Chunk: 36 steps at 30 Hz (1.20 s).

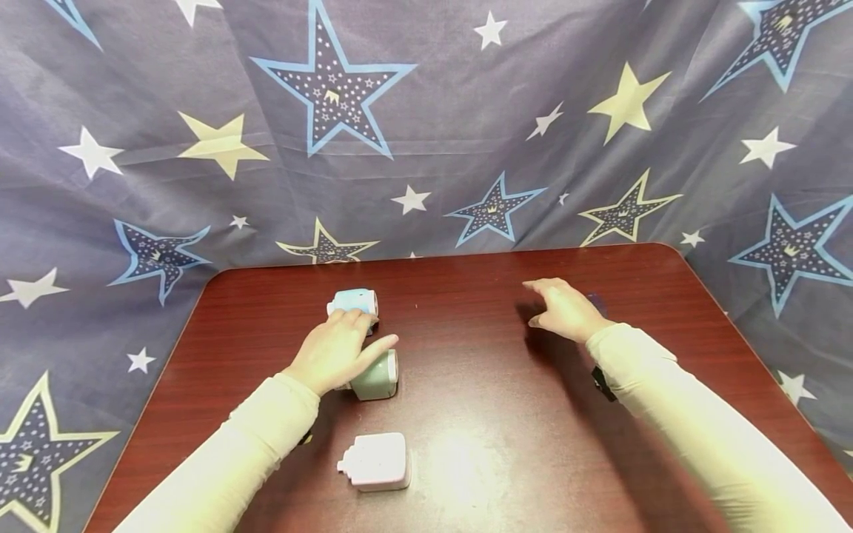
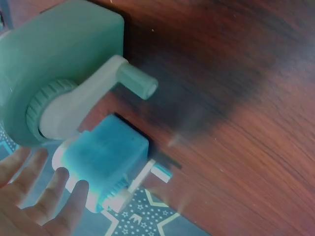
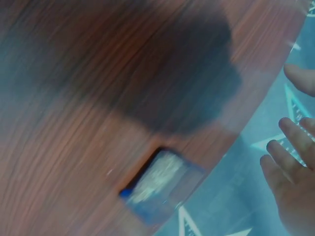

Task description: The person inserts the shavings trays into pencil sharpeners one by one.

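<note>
My left hand (image 1: 336,352) hovers with spread fingers over two hand-crank pencil sharpeners. Its fingertips overlap the blue sharpener (image 1: 355,301) in the head view, and the thumb stretches above the green sharpener (image 1: 377,377). In the left wrist view, the green sharpener's crank (image 2: 78,101) points toward the table, and the blue sharpener (image 2: 106,155) lies beyond it near the fingers. My right hand (image 1: 566,309) is held above the right side of the table, nothing in its fingers. Close to it lies a small clear box (image 3: 162,184) with a blue part and pale, blurred contents; the hand mostly hides it in the head view.
Nearer the front, a pink sharpener (image 1: 378,460) lies on the reddish-brown table (image 1: 480,385). Grey cloth with stars (image 1: 433,126) hangs right behind the table's back edge and along both sides.
</note>
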Motion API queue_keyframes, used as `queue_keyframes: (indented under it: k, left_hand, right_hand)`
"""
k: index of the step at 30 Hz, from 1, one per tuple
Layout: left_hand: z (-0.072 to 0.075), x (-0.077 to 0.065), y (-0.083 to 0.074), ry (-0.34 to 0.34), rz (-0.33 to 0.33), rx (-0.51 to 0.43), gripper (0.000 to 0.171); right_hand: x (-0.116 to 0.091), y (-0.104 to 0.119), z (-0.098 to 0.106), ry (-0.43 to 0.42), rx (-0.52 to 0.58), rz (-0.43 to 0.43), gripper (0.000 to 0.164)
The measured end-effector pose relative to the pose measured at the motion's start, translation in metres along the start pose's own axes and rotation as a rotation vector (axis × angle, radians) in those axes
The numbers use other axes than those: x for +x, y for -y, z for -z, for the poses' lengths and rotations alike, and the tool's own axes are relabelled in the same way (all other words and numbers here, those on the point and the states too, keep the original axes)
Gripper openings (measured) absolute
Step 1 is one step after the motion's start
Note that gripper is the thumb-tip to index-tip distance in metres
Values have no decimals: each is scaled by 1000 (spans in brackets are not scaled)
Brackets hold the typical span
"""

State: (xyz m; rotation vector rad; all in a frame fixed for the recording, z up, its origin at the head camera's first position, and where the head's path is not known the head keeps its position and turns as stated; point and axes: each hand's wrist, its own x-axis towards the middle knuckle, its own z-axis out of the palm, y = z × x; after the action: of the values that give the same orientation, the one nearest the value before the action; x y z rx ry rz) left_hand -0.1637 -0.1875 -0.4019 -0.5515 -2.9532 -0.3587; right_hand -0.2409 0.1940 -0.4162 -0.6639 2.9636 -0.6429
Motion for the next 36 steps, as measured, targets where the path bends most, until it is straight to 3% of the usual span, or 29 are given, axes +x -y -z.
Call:
queue_keyframes:
  k: [12,24,36]
  left_hand:
    - [1,5,8,-56,-10,12,68]
    - [3,16,16,-137,-40,66,67]
    - [0,32,28,-146,-19,81,69]
  right_hand:
    - [-15,-40,11,40,-151,-46,80]
    - [-24,-72,11,54,-109,-126,71]
    - [-26,-77,8,16,-115,-115,58]
